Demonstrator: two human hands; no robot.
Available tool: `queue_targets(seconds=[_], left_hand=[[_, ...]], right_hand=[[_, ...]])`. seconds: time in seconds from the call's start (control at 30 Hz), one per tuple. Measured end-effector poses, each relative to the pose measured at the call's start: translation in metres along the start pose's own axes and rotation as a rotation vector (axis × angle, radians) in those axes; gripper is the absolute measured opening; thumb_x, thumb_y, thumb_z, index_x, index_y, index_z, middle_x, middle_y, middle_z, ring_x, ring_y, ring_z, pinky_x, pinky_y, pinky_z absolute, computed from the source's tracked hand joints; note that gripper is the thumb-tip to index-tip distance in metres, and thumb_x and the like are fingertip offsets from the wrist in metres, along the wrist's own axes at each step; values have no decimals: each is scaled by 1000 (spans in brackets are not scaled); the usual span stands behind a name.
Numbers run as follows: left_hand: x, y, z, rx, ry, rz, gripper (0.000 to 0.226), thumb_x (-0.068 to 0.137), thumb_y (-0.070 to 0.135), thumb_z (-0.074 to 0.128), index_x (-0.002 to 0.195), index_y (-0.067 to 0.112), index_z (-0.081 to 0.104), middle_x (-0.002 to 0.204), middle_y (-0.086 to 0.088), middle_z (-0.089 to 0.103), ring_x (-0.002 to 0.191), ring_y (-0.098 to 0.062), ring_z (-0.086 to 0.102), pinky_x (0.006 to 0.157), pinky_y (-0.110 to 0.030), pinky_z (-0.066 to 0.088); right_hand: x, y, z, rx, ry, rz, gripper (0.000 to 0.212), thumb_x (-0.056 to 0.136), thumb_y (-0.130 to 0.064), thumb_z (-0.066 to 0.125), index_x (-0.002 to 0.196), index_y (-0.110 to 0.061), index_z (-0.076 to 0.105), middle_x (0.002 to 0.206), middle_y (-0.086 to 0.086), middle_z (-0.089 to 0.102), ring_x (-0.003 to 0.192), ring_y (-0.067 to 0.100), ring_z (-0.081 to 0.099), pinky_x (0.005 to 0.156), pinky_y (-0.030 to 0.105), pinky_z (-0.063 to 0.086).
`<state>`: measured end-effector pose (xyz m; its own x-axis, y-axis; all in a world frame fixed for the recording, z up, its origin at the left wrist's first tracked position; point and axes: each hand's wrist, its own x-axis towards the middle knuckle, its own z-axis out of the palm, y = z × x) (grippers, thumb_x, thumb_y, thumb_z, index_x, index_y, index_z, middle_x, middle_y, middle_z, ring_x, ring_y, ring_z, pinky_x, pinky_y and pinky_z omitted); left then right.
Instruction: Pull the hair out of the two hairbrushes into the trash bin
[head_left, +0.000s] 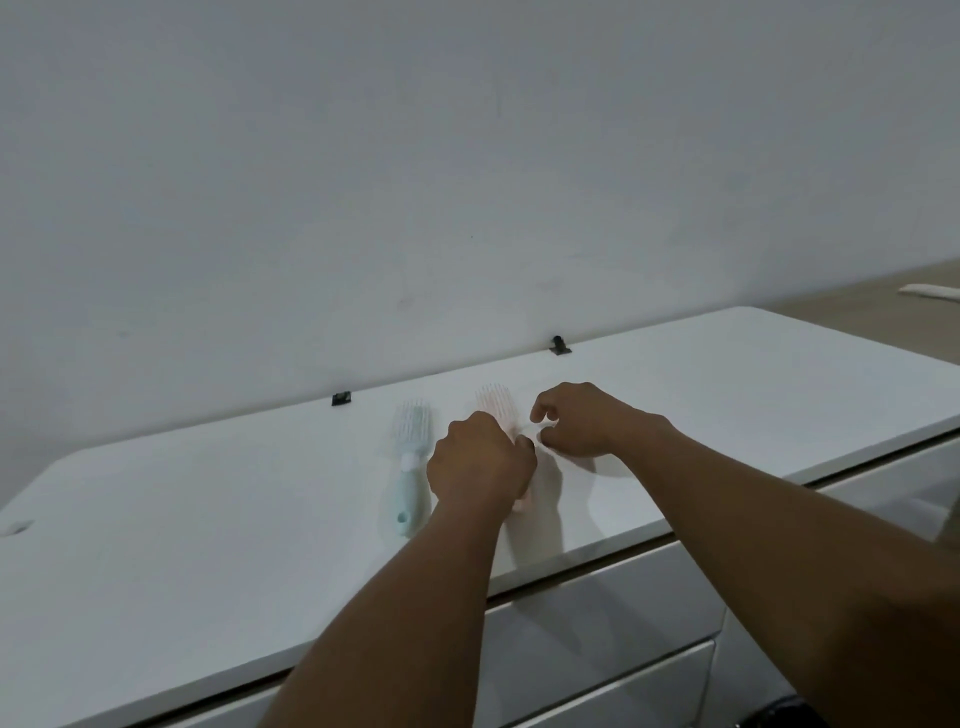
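Here we see our left hand (480, 460) clamped on the pale pink plastic hairbrush (496, 408). Our right hand (582, 418), at three o'clock, pinches its edge. The mint-green plastic hairbrush (410, 457) lies at nine o'clock.

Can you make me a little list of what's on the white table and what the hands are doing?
surface: white table against a wall
blue brush: lying flat, bristles up, untouched
pink brush: lying right of the blue one, partly hidden by the hands
left hand: closed over the pink brush's handle
right hand: fingers curled beside the pink brush's head, pinching at it
hair: too small to tell
trash bin: not in view
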<state>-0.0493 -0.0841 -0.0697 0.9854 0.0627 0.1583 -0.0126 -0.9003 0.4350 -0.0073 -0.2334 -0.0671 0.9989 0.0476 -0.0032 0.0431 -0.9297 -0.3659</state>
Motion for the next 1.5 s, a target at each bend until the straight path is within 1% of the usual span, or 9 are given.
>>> queue_targets(seconds=[0.23, 0.37, 0.5, 0.77, 0.9, 1.0, 1.13, 1.27, 1.5], left_hand=[[-10, -6, -29, 29, 36, 17, 39, 96, 44, 51, 117, 12, 60, 120, -8, 62, 111, -31, 63, 76, -32, 41], [-17, -16, -51, 58, 44, 26, 22, 95, 39, 52, 96, 18, 48, 99, -4, 54, 99, -30, 62, 73, -31, 40], [-24, -33, -68, 83, 50, -6, 17, 90, 32, 55, 94, 17, 47, 83, 2, 42, 86, -26, 51, 71, -30, 38], [-31, -69, -65, 77, -20, -73, 20, 86, 29, 60, 96, 17, 47, 89, 0, 44, 85, -25, 49, 72, -30, 40], [-28, -73, -57, 61, -29, -66, 19, 87, 26, 61, 96, 16, 48, 86, 0, 44, 85, -24, 50, 71, -30, 42], [-26, -72, -53, 32, -24, -67, 20, 88, 26, 62, 96, 16, 46, 84, 1, 43, 86, -24, 50, 71, -30, 41], [-22, -69, -48, 7, -21, -57, 24, 88, 30, 63, 98, 17, 46, 97, -2, 47, 96, -26, 58, 71, -31, 42], [-20, -70, -47, 11, -9, -59, 23, 88, 29, 63, 97, 16, 46, 97, -3, 48, 92, -26, 56, 72, -30, 42], [-21, -67, -52, 28, 10, -47, 28, 88, 35, 62, 106, 16, 51, 101, -3, 49, 108, -29, 60, 73, -31, 41]], right_hand=[[-19, -13, -14, -24, 2, 17, 35, 89, -30, 60, 124, -28, 63, 132, -1, 58, 114, 21, 59, 99, 34, 49], [-33, -28, -25, -28, 4, 14, 37, 89, -33, 59, 125, -30, 62, 132, -1, 59, 113, 21, 60, 100, 38, 50], [-43, -47, -33, -12, 2, -1, 38, 89, -31, 61, 127, -27, 63, 131, 0, 60, 113, 21, 58, 99, 36, 50], [-49, -70, -3, -11, -14, 29, 40, 86, -26, 64, 126, -22, 62, 131, 2, 58, 113, 24, 61, 94, 36, 52], [-48, -72, 9, 30, -64, 99, 45, 73, -9, 69, 118, -8, 68, 102, 12, 76, 85, 28, 77, 79, 43, 65], [-46, -73, 14, 102, -69, 103, 40, 75, -4, 62, 114, -8, 65, 82, 13, 79, 72, 26, 79, 79, 40, 65], [-42, -73, 14, 105, -41, 88, 38, 81, -8, 66, 118, -10, 63, 97, 10, 74, 75, 25, 78, 74, 34, 65], [-42, -72, 12, 114, -49, 86, 37, 82, -9, 64, 119, -12, 61, 81, 3, 67, 65, 24, 72, 72, 34, 63], [-42, -69, 8, 42, -37, 61, 44, 84, -22, 64, 127, -18, 59, 113, 3, 62, 91, 23, 68, 79, 35, 60]])
